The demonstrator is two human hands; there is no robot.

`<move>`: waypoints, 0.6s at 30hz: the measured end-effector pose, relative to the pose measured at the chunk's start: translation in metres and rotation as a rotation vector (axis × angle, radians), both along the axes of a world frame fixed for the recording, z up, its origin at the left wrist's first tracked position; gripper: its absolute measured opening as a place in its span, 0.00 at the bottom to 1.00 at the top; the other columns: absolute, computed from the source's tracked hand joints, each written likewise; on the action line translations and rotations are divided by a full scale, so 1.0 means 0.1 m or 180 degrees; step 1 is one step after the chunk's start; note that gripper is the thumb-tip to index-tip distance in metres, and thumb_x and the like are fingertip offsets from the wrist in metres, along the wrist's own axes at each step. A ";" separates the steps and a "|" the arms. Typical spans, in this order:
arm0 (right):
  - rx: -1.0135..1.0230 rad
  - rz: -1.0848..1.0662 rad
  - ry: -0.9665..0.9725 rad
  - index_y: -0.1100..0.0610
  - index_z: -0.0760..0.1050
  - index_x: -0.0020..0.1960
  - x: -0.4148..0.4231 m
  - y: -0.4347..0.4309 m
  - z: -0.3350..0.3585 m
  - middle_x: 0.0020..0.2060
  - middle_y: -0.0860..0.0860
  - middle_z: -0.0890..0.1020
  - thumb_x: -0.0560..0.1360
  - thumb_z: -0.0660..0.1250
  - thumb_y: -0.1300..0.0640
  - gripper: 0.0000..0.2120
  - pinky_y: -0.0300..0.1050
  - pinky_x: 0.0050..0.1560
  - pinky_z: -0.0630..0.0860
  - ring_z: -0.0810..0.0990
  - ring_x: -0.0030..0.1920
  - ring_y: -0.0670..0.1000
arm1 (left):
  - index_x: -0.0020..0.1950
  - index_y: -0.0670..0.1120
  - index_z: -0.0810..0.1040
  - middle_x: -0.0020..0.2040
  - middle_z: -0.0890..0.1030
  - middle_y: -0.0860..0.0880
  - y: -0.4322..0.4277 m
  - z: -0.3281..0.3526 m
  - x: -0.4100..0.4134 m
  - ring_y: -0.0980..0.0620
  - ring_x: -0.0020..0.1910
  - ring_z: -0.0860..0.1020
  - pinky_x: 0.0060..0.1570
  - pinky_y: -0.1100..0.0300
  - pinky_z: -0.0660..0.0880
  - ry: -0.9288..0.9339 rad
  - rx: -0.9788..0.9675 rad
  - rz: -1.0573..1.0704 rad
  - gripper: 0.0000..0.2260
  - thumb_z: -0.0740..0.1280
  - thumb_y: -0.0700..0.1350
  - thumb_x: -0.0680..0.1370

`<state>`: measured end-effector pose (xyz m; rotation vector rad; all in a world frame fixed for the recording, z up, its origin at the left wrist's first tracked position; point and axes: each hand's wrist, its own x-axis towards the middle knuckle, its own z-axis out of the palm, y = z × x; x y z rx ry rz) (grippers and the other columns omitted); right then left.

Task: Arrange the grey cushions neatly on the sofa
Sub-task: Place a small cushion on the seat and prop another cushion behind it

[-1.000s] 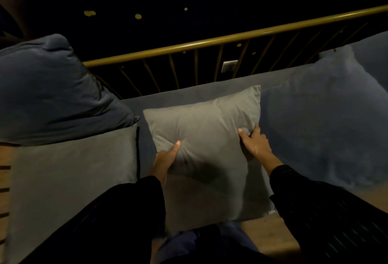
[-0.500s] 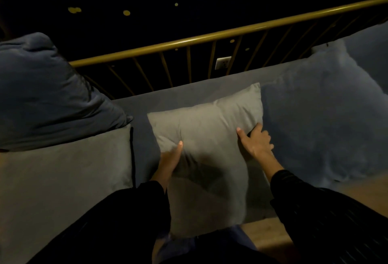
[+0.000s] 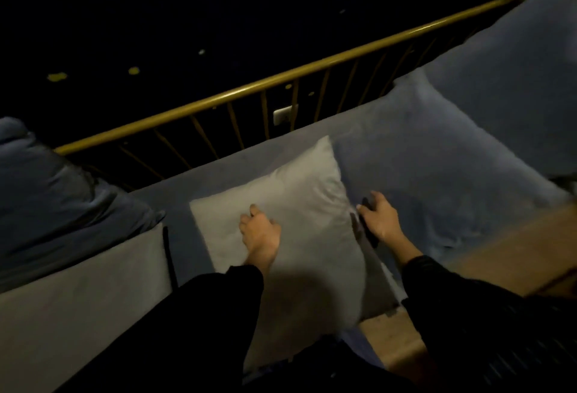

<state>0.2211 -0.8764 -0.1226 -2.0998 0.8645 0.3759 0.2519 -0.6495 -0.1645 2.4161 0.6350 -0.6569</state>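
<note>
Brass railing [image 3: 281, 86] behind; wall socket [image 3: 284, 114] beyond.

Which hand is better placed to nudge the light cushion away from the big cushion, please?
Probably the right hand: it sits at the seam between light cushion and big cushion; the left hand rests mid-face.

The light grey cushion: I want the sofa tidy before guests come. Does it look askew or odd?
Yes. The light grey cushion sits turned at an angle, one corner pointing toward the gold railing, its lower edge overhanging the seat front. The left hand rests on it; the right hand is at its right edge.
</note>
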 end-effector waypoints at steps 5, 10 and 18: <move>-0.0900 -0.1883 -0.0420 0.69 0.65 0.69 -0.28 -0.82 0.09 0.65 0.69 0.70 0.74 0.71 0.57 0.29 0.60 0.66 0.65 0.67 0.67 0.69 | 0.76 0.40 0.64 0.71 0.69 0.35 -0.90 0.22 0.80 0.34 0.69 0.70 0.68 0.46 0.69 -0.0095 -0.0505 -0.1255 0.28 0.66 0.47 0.78; -0.0220 -0.2727 -0.0202 0.67 0.42 0.77 -0.38 -1.57 -0.12 0.75 0.68 0.54 0.69 0.76 0.47 0.55 0.57 0.73 0.55 0.54 0.75 0.68 | 0.74 0.38 0.67 0.71 0.73 0.39 -2.04 0.34 1.42 0.39 0.69 0.73 0.63 0.53 0.71 -0.0156 -0.1046 -0.1581 0.30 0.72 0.47 0.77; 0.0742 -0.2775 -0.0106 0.62 0.40 0.78 -0.29 -2.33 -0.63 0.77 0.59 0.56 0.49 0.81 0.39 0.73 0.50 0.77 0.53 0.57 0.77 0.56 | 0.74 0.43 0.70 0.70 0.76 0.45 -3.10 -0.03 2.31 0.48 0.68 0.75 0.65 0.58 0.70 0.0073 -0.1646 -0.1605 0.30 0.74 0.48 0.75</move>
